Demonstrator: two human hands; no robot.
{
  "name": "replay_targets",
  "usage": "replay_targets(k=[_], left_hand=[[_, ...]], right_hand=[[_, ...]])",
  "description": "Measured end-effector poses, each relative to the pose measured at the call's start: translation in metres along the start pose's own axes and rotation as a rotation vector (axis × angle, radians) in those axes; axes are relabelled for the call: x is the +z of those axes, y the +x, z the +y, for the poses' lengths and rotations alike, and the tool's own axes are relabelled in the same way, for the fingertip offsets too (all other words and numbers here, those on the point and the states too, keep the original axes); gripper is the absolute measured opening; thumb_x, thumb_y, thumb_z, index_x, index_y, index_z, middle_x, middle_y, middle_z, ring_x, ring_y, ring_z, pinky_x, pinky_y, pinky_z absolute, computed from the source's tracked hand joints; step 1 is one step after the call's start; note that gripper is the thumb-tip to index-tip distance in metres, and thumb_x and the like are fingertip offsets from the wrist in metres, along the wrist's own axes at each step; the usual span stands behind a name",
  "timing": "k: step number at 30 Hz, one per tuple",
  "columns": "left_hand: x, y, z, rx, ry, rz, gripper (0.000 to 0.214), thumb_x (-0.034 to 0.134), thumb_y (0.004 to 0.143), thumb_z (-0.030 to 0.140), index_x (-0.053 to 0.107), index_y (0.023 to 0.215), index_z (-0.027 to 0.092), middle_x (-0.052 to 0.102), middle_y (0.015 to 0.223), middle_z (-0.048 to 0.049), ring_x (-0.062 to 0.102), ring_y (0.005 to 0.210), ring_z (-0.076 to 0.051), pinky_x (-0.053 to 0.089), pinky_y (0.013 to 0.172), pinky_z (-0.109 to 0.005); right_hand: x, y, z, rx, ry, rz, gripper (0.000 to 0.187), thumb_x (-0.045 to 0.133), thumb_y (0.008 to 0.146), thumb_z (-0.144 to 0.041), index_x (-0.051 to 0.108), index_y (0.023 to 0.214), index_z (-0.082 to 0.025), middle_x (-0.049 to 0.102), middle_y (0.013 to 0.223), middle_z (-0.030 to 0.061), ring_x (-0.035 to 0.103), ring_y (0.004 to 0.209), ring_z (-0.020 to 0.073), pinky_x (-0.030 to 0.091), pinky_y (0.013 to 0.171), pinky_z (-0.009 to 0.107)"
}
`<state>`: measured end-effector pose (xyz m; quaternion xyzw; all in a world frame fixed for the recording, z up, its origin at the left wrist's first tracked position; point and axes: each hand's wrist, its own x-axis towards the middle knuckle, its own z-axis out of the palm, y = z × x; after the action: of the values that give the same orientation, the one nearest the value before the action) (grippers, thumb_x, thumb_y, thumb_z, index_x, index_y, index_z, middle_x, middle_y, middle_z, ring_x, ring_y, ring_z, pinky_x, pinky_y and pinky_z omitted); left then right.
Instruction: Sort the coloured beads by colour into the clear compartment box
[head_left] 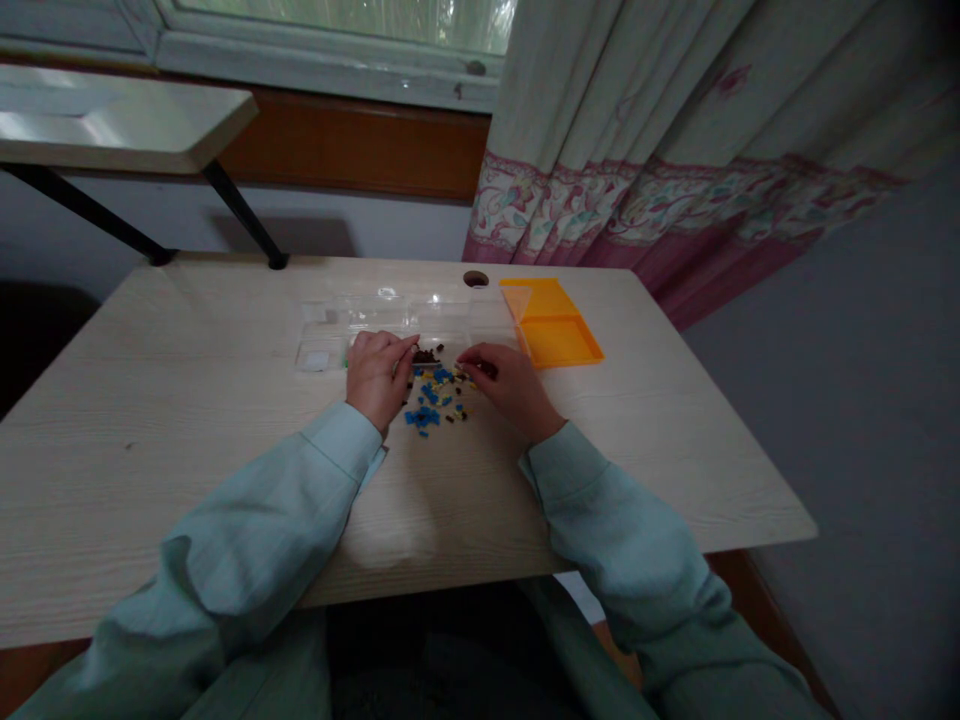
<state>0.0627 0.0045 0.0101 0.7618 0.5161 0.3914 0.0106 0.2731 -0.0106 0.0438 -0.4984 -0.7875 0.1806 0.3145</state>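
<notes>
Small blue, yellow and dark brown pieces, like tiny building bricks (425,416), lie scattered between my hands. My left hand (379,378) rests at the left of them, fingers drawn together by a small heap of dark brown pieces (426,356). Whether it grips anything there is hidden. On the other side, my right hand (511,388) has thumb and forefinger pinched low over the pieces; what sits in the pinch is too small to name. Just beyond both hands lies a clear plastic compartment box (439,318), partly covered by them.
An orange open case (561,342) lies right of the clear box. Behind it is a round cable hole (475,280) in the wooden table (637,450). A raised shelf (127,120) stands at the back left, and a curtain (600,190) hangs behind the table.
</notes>
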Motion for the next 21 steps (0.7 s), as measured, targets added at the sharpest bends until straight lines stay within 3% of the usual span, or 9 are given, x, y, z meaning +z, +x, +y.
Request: replay_targets(k=[8,15,21], left_hand=[[-0.003,0.001,0.004,0.019,-0.043,-0.002,0.03,0.043,0.094,0.031,0.064,0.113,0.025,0.06,0.087,-0.0058,0.046,0.087,-0.02,0.038,0.082,-0.037],[-0.005,0.002,0.011,0.215,-0.172,-0.098,0.024,0.055,0.088,0.032,0.067,0.108,0.026,0.061,0.088,-0.0044,0.05,0.089,-0.019,0.04,0.082,-0.036],[-0.004,0.001,0.01,0.25,-0.154,-0.143,0.025,0.058,0.085,0.035,0.067,0.107,0.027,0.062,0.089,-0.0044,0.05,0.09,-0.02,0.04,0.082,-0.037]], right_hand=[[0.0,0.001,-0.004,0.045,0.104,0.026,0.007,0.055,0.082,-0.022,0.059,0.086,-0.018,0.061,0.076,0.0012,0.054,0.068,0.0129,0.04,0.062,0.024],[0.001,0.001,-0.003,0.063,0.221,-0.007,0.006,0.056,0.081,-0.023,0.058,0.085,-0.019,0.061,0.074,-0.0003,0.053,0.064,0.0115,0.041,0.061,0.024],[0.002,-0.001,-0.006,0.045,0.253,-0.077,0.007,0.055,0.082,-0.023,0.058,0.086,-0.019,0.061,0.075,-0.0006,0.052,0.062,0.0104,0.04,0.059,0.022]])
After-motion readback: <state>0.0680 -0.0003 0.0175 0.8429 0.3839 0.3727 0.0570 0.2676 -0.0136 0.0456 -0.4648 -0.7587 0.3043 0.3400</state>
